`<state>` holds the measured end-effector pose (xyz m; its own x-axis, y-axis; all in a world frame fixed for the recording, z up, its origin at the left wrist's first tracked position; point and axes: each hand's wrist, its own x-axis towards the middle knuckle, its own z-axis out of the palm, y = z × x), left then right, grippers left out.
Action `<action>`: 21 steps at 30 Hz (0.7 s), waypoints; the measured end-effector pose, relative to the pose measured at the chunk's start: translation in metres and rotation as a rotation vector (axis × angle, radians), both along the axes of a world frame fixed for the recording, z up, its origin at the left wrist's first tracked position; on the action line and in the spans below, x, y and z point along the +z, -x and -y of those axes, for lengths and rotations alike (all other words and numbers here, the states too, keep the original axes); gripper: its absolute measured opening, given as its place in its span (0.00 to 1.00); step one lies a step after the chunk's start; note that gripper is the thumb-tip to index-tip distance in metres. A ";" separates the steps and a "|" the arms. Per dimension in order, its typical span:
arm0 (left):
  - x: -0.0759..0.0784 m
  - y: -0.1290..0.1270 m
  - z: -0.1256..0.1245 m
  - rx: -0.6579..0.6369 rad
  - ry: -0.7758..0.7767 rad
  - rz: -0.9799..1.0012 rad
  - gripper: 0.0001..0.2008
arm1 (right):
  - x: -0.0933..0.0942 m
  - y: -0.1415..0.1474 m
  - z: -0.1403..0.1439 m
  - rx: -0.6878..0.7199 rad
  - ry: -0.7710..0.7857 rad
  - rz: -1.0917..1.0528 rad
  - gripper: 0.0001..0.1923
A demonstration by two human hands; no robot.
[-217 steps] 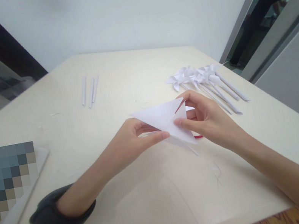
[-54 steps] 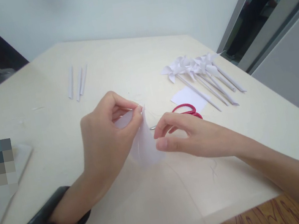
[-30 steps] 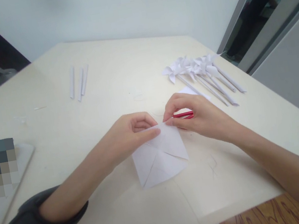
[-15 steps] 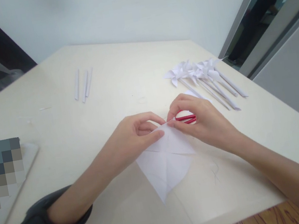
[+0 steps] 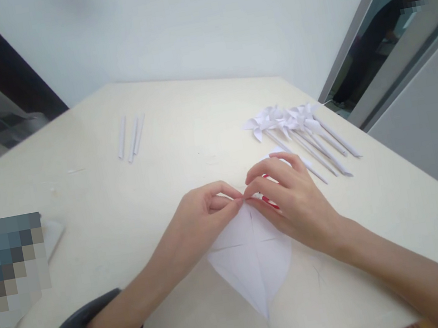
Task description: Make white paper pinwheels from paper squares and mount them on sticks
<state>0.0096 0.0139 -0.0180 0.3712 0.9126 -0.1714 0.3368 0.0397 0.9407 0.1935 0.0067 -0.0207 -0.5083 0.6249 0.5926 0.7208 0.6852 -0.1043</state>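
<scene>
A cream table (image 5: 179,131) carries everything. A creased white paper (image 5: 253,260) lies flat on it just below the fingertips (image 5: 239,201). Red scissors (image 5: 270,203) lie under the right fingers, mostly hidden. Beyond and right of the fingers lies a row of paper pinwheels (image 5: 294,125). Far beyond and left lie three paper sticks (image 5: 130,137).

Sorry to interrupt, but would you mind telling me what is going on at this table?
A person's left hand and right hand pinch the far corner of a creased white paper square lying on the cream table. Finished white paper pinwheels lie to the right, three rolled white paper sticks farther back.
</scene>
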 end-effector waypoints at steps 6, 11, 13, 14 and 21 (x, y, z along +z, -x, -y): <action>0.005 -0.002 0.001 0.056 0.086 0.092 0.08 | 0.000 -0.002 -0.001 0.114 -0.052 -0.090 0.05; 0.008 -0.001 0.001 0.014 0.151 0.199 0.11 | 0.001 -0.015 -0.007 0.161 -0.188 0.054 0.14; 0.009 0.001 0.001 0.009 0.165 0.212 0.11 | 0.000 -0.019 -0.010 0.176 -0.196 0.088 0.16; 0.009 0.001 0.000 0.009 0.175 0.219 0.11 | 0.000 -0.020 -0.012 0.180 -0.190 0.093 0.16; 0.004 0.001 0.001 0.066 0.085 0.153 0.08 | 0.005 -0.013 -0.011 0.181 0.115 -0.183 0.06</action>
